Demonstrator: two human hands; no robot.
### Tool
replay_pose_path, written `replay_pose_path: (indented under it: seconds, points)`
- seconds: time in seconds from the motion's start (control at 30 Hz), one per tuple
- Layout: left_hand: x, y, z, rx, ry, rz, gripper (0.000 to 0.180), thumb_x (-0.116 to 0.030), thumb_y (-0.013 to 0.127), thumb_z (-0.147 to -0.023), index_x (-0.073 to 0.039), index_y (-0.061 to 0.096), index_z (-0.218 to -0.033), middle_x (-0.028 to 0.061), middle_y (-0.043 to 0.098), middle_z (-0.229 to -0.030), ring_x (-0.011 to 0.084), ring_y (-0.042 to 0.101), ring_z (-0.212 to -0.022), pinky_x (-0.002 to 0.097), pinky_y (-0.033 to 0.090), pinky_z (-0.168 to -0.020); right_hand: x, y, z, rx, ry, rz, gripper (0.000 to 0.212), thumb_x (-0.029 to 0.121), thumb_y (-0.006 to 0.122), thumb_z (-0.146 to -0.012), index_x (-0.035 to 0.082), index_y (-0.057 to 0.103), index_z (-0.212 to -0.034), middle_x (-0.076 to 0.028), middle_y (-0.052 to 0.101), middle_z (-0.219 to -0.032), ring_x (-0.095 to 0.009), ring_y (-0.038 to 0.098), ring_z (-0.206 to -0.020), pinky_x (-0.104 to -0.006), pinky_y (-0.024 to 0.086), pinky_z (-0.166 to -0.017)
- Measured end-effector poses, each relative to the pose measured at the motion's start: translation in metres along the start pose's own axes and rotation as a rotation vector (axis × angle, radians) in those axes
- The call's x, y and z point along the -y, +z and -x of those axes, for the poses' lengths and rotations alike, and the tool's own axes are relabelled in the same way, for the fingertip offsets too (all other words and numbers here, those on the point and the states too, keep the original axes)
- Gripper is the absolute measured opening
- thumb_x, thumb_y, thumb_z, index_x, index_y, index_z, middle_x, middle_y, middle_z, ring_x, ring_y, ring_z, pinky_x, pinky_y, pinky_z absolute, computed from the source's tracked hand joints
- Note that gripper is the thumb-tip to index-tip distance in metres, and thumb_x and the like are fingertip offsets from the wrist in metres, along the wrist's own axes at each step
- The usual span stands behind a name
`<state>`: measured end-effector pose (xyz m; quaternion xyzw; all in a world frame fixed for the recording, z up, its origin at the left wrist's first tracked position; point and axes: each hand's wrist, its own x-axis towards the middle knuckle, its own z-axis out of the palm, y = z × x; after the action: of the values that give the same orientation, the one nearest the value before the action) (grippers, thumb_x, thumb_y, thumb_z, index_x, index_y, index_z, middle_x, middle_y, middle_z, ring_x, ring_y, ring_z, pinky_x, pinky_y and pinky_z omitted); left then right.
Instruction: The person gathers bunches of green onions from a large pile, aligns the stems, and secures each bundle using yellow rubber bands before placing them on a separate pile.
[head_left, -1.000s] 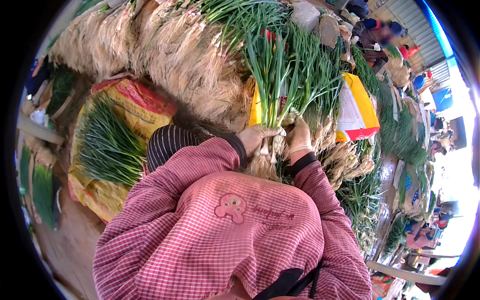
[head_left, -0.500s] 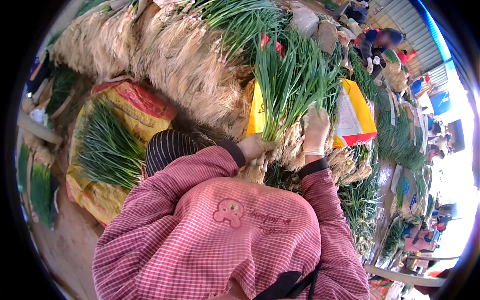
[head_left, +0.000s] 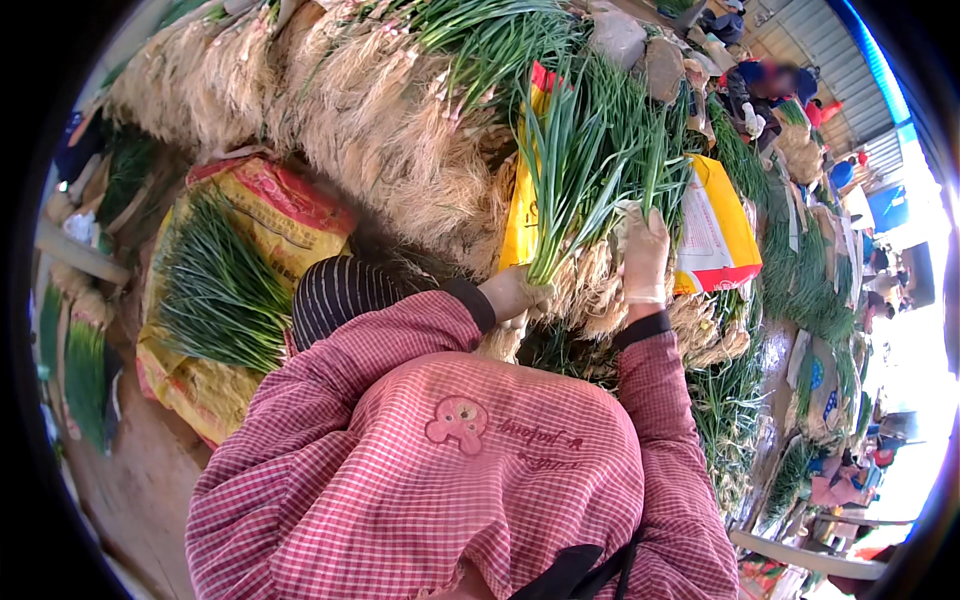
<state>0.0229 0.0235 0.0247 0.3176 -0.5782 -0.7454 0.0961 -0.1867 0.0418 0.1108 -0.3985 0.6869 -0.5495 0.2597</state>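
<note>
My left hand (head_left: 516, 293), in a pale thin glove, is closed round the lower stems of a bunch of spring onions (head_left: 572, 190). Their long green leaves fan up and away from me. To the right, my gloved right hand (head_left: 646, 258) has its fingers closed on a few spring onion stalks (head_left: 656, 168), whose leaves rise above the fingertips. Tan roots of more onions (head_left: 588, 292) lie between and below both hands. A yellow and red bag (head_left: 716, 225) is beside my right hand, and part of its yellow shows behind the left bunch.
A long heap of onions with dry, straw-coloured roots (head_left: 370, 130) stretches across the far left. Nearer, a yellow and red sack (head_left: 195, 395) carries a green bunch (head_left: 215, 290). Other people (head_left: 765, 90) sit among onion piles at the right. A striped-covered knee (head_left: 340, 300) is beside my left arm.
My right hand has moved slightly right, away from the left bunch, with a few stalks in its fingers. The left bunch looks thinner and leans more to the right.
</note>
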Motion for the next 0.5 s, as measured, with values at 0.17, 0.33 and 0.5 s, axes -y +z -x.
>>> replay_pose_path:
  seconds: [0.17,0.33,0.5]
  points:
    - [0.044,-0.005,-0.027,-0.042,0.153,-0.236,0.034,-0.034,0.058,-0.094,0.000,0.054,-0.099,0.0076,0.061,-0.068,0.0154,0.051,-0.040,0.0298,0.042,-0.035,0.012,0.056,0.030,0.362,-0.848,1.171,0.023,0.026,0.060,-0.091,0.009,0.061,-0.107,-0.004,0.065,-0.086,-0.015,0.060,-0.065,-0.0244,0.054,-0.058]
    - [-0.004,-0.003,-0.003,-0.050,-0.024,-0.172,0.029,-0.030,0.060,-0.094,-0.001,0.064,-0.090,0.0055,0.066,-0.075,0.0182,0.063,-0.064,0.0333,0.053,-0.066,0.019,0.048,0.015,0.419,-0.569,1.238,0.022,0.025,0.056,-0.093,0.011,0.059,-0.110,-0.001,0.061,-0.085,-0.012,0.056,-0.065,-0.0249,0.050,-0.058]
    - [-0.069,-0.040,0.039,0.056,0.047,0.416,0.021,-0.022,0.056,-0.096,-0.002,0.061,-0.101,0.0081,0.065,-0.087,0.0192,0.064,-0.077,0.0308,0.059,-0.065,0.031,-0.022,0.029,0.341,-0.080,0.355,0.023,0.027,0.051,-0.099,0.006,0.059,-0.104,-0.005,0.065,-0.083,-0.011,0.059,-0.065,-0.0241,0.053,-0.059]
